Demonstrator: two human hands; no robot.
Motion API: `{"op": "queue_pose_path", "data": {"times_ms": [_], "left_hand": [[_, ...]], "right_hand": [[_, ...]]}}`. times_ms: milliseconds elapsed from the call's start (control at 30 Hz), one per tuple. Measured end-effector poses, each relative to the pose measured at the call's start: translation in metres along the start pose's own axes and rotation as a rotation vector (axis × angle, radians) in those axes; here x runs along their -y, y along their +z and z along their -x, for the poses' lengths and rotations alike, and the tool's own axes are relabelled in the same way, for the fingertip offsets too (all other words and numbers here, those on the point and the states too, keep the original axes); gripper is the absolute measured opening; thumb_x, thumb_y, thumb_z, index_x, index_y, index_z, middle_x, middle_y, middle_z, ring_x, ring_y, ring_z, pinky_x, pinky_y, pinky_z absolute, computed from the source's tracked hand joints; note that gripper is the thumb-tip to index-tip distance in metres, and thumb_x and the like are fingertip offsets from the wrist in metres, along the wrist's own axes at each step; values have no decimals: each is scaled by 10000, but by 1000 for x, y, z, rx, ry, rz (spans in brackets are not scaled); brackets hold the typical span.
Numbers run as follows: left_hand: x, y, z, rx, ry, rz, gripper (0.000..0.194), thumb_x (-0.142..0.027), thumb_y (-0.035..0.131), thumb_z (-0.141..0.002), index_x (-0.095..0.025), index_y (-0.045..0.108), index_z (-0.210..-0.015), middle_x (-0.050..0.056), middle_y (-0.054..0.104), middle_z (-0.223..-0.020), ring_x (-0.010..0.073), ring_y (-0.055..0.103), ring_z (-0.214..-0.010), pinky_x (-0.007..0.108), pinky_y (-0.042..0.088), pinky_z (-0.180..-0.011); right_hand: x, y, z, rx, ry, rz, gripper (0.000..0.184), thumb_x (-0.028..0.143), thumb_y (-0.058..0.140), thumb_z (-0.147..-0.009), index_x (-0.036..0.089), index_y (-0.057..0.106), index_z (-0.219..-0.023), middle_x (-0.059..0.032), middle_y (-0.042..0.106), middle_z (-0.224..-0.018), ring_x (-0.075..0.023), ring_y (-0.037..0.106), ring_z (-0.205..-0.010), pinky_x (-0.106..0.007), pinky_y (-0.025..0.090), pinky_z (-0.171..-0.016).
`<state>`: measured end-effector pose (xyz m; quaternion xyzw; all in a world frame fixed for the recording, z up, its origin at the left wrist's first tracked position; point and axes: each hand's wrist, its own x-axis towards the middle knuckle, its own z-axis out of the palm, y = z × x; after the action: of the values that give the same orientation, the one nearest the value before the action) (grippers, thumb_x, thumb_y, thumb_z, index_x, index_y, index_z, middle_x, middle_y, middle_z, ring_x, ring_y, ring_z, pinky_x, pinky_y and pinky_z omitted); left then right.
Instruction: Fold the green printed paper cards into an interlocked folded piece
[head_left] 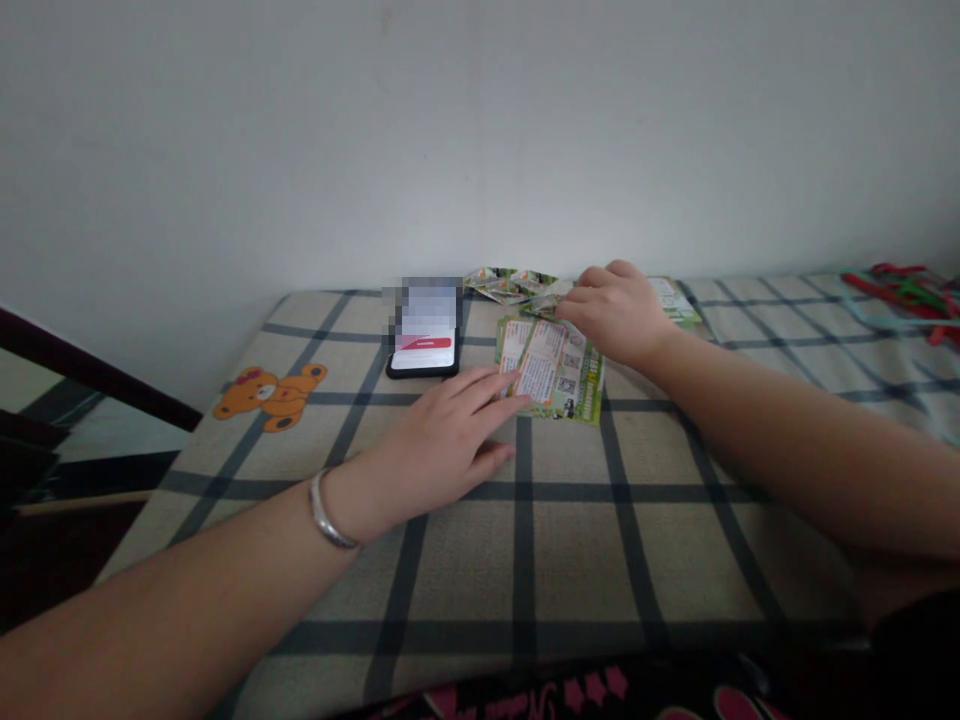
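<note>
Step in hand, as I read it: sorting or handling printed leaflets, one hand per spot.

Left hand (444,437): open, fingers loosely spread, palm down. Index and middle fingertips rest on the left edge of the near leaflets (555,375); thumb is off them, over the cloth. Looks like a light steadying touch, no grip.

Right hand (609,312): fingers bent, back of hand up, just beyond the same leaflets, over a creased printed paper. Fingertips mostly hidden, so can't tell if it's pinching anything or only resting.

Near leaflets lie fanned on the tabletop (517,580), between the two hands, text and square codes face up, green border along the near side. Creased strip (504,284) sits behind them, close to the wall (480,140). More green-and-white sheets (679,298) stick out behind the right wrist, on the far side.

Phone (424,358) is left of the leaflets, screen up and lit, part of it blurred out. Neither hand is on it. Red and green items (911,295) at the far right are well apart.

My take on the next move: it calls for the left fingers keeping the fan from sliding, and a clean single-sheet pick on the right. Thin, overlapping paper could drag its neighbours along.
</note>
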<state>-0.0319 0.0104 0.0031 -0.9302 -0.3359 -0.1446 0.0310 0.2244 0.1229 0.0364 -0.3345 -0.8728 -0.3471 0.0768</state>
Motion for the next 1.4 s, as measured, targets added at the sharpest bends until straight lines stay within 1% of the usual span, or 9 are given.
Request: {"op": "queue_pose_path", "data": {"times_ms": [200,600,733,867,933,1067,1167,1267,1400], "left_hand": [[2,0,1,35,-16,4,455,-353,536,-951,-225,502,-1387,76,505,-1448,260,420,-1359,475,395,-1127],[2,1,-2,34,-8,31,405,-332,536,-949,-210,558,-1334,97,520,-1410,273,429,-1336,484,403,-1120],[2,1,-1,30,-6,31,408,-330,536,-950,-215,549,-1341,95,517,-1413,272,430,-1335,489,406,-1116],[1,1,-2,24,-4,38,406,-324,540,-948,-217,546,-1339,94,529,-1393,271,443,-1320,491,417,-1105],[-1,0,-3,20,-7,45,403,-314,537,-948,-216,544,-1339,93,546,-1362,266,460,-1300,484,431,-1092],[-2,-2,-3,11,-17,44,386,-294,540,-942,-208,556,-1318,95,562,-1315,263,480,-1269,480,451,-1070],[-2,-2,-3,5,-11,33,391,-293,545,-938,-198,553,-1317,102,558,-1310,267,481,-1263,481,456,-1064],[-2,-2,-2,1,-4,24,398,-284,549,-933,-186,548,-1319,109,560,-1298,266,494,-1242,472,468,-1050],[-2,-1,-2,10,-10,11,384,-294,551,-928,-177,565,-1294,118,561,-1287,272,512,-1218,469,487,-1024]], "right_hand": [[1,12,-14,9,18,28,202,154,518,-915,200,661,-780,-58,679,-757,-220,501,-811,-365,275,-688],[-4,31,-22,32,66,-2,292,214,439,-962,184,695,-824,-79,711,-837,-257,513,-904,-388,308,-743],[-2,24,-18,33,113,-94,301,252,422,-964,200,711,-898,-74,735,-928,-247,532,-901,-378,324,-730],[3,8,-15,-2,246,-302,301,280,449,-940,210,726,-1034,-71,740,-1013,-247,595,-936,-365,389,-761],[8,0,-12,-2,308,-385,295,283,465,-927,202,728,-1034,-74,741,-1035,-239,624,-935,-356,428,-784],[19,-11,-3,92,348,-495,272,330,540,-894,218,717,-1068,-65,736,-1070,-245,653,-969,-374,490,-829],[24,-18,7,187,316,-559,328,340,530,-905,194,684,-1155,-86,703,-1173,-253,638,-1078,-400,497,-933],[28,-25,17,250,280,-589,460,427,560,-890,148,628,-1249,-119,669,-1230,-277,609,-1146,-429,482,-1006],[35,-31,33,330,219,-599,815,557,694,-754,135,485,-1419,-136,560,-1395,-339,531,-1250,-492,446,-1066]]}}
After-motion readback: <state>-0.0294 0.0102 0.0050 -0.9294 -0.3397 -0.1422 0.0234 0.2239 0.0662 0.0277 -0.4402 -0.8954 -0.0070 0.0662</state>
